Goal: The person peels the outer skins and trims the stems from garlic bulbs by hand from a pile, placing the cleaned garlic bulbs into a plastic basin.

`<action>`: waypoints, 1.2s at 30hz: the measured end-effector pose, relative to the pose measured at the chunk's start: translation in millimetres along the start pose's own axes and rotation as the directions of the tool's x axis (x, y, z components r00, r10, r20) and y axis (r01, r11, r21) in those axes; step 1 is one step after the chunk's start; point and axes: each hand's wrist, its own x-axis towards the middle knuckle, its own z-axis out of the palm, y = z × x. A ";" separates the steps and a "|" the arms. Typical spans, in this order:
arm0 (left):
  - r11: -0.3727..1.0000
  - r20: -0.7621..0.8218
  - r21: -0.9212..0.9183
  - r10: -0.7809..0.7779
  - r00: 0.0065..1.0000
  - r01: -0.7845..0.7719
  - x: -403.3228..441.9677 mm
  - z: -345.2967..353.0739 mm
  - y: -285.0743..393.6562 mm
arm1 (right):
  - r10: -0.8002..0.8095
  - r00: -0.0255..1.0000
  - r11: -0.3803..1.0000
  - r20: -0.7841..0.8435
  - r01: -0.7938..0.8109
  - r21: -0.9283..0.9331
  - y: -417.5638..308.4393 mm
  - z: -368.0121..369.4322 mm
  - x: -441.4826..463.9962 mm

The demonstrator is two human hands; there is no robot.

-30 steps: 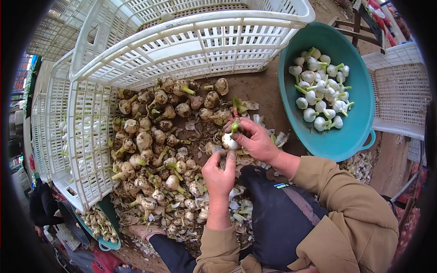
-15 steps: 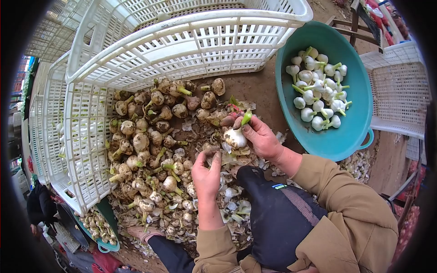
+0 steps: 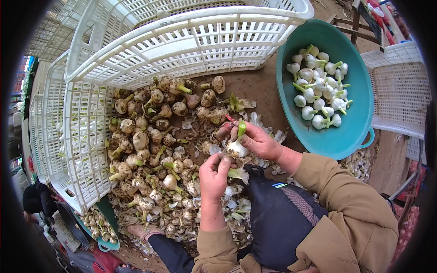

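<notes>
My right hand holds a white garlic bulb by its green stem, between thumb and fingers, with something red beside the fingertips. Just below and left of the bulb is my left hand, thumb and fingers pressed together; a pale piece of peel sticks out beside its thumb. Dirty, unpeeled garlic lies in a heap on the ground to the left. Clean white bulbs with green stems sit in a teal basin at the upper right.
White plastic crates stand behind and left of the heap. Another crate is at the right. A second teal tub holds garlic at lower left, near another person's dark sleeve. Loose skins litter the ground.
Since the last frame, my left hand has moved up and right to the bulb, and peel now shows at its thumb. The bulb, still in my right hand, has dropped slightly.
</notes>
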 end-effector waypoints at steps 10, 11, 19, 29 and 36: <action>0.994 0.048 -0.059 -0.084 0.995 0.087 6.3 7.7 -14.2 | -0.005 0.997 0.986 0.074 -0.008 0.168 -12.3 5.8 -0.3; 0.987 0.040 -0.143 -0.062 0.997 0.067 4.3 11.1 -17.3 | -0.003 1.000 0.980 0.029 -0.003 0.197 -11.8 9.1 0.6; 0.764 -0.194 0.504 0.555 0.809 -0.403 -5.6 11.5 -0.5 | 0.080 0.996 0.996 -0.043 -0.082 -0.024 -7.3 -4.5 5.7; 0.572 0.118 0.697 0.504 0.856 -0.433 -0.7 17.1 0.9 | 0.240 0.935 0.970 -0.260 -0.239 0.035 12.1 0.4 5.9; 0.611 0.105 0.718 0.377 0.920 -0.332 -14.2 21.6 -11.7 | 0.422 0.807 0.832 -0.412 -0.164 0.530 27.5 -15.3 6.9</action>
